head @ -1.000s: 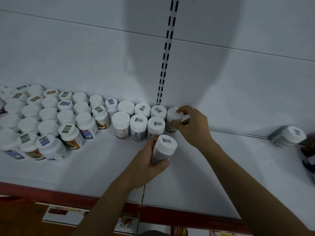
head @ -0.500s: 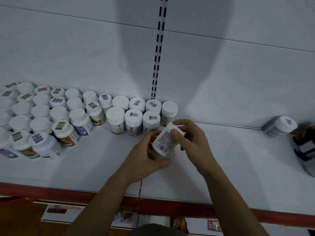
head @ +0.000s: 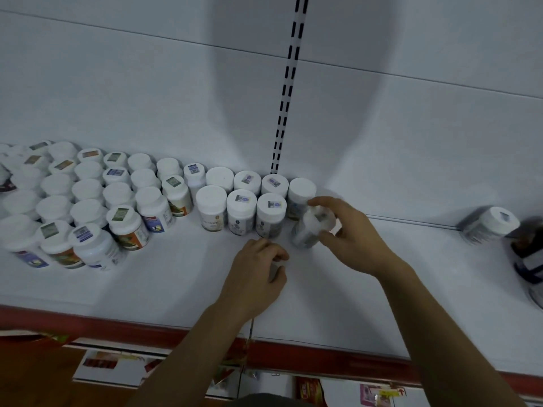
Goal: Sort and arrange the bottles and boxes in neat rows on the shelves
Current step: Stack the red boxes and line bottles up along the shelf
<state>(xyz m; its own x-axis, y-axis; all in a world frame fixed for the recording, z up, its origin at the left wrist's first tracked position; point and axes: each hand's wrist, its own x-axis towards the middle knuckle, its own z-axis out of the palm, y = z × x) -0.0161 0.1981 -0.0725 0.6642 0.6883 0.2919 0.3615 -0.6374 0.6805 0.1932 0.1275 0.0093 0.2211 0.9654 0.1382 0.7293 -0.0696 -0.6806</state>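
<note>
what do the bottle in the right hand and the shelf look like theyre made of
Bottle: probably plastic, smooth white body and lid with a printed label; it is blurred, so not certain. Shelf: looks like painted metal, flat white with a dull sheen, red strip along the front edge.

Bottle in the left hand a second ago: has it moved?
Yes. The bottle went back and right, to the front row's right end below the slotted strip, now in the right hand.
</note>
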